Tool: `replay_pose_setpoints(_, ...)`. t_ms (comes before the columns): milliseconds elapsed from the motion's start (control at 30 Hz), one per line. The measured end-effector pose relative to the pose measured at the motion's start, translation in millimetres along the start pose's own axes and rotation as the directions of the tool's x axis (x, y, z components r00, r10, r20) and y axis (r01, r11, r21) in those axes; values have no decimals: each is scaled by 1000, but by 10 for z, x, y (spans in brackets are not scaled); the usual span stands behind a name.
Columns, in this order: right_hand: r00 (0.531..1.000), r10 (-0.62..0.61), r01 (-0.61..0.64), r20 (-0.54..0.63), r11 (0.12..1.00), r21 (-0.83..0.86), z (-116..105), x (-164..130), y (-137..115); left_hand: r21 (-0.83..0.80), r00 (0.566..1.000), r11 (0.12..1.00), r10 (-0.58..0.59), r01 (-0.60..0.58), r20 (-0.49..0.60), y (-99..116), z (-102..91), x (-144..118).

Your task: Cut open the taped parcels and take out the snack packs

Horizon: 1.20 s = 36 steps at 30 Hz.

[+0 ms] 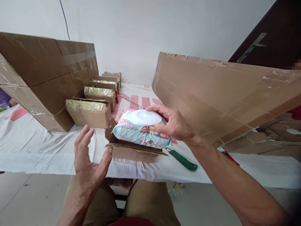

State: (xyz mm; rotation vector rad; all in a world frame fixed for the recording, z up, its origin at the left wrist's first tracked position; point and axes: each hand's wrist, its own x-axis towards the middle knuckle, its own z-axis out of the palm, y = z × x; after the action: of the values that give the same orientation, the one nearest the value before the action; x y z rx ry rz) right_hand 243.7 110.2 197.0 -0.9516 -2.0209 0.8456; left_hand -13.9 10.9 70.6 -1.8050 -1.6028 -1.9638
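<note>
A pack of wet wipes (pixel 143 135) with a white lid lies tilted over a small open cardboard box (pixel 134 154) at the table's front. My right hand (pixel 174 124) grips the pack from its right side, thumb on the front and fingers over the lid. To the left of the box, my left hand (pixel 91 160) is raised with fingers spread, holding nothing; its thumb is close to the box's left front corner. Just right of the box lies a knife with a green handle (pixel 183 160), the tip of its blade partly hidden by the box flap.
Several small taped boxes (pixel 88 113) stand in a row behind, beside a stack of large cartons (pixel 47 78) on the left. A big cardboard box (pixel 211 94) leans at the right. A red tool (pixel 230 158) lies near it. A white cloth (pixel 47 150) covers the table.
</note>
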Motion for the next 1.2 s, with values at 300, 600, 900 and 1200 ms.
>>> replay_pose_setpoints(300, 965, -202, 209, 166, 978, -25, 90, -172, -650, -430, 925, 847, -171, 314, 338, 370, -175, 344)
replay_pose_setpoints(600, 984, -85, 63, 155, 988, 140, 157, -419, -141, -680, 835, 510, -458, 527, 304, 234, -98, 257)
replay_pose_setpoints(900, 937, -248, 286, -244, 949, 133, 260, -59, -410, -758, 931, 541, -185, 365, 316, 424, -10, 1171)
replay_pose_setpoints(1200, 821, -500, 462, -275, 866, -194, -50, 438, -954, -697, 964, 712, 114, 89, 240, 895, -432, 2051)
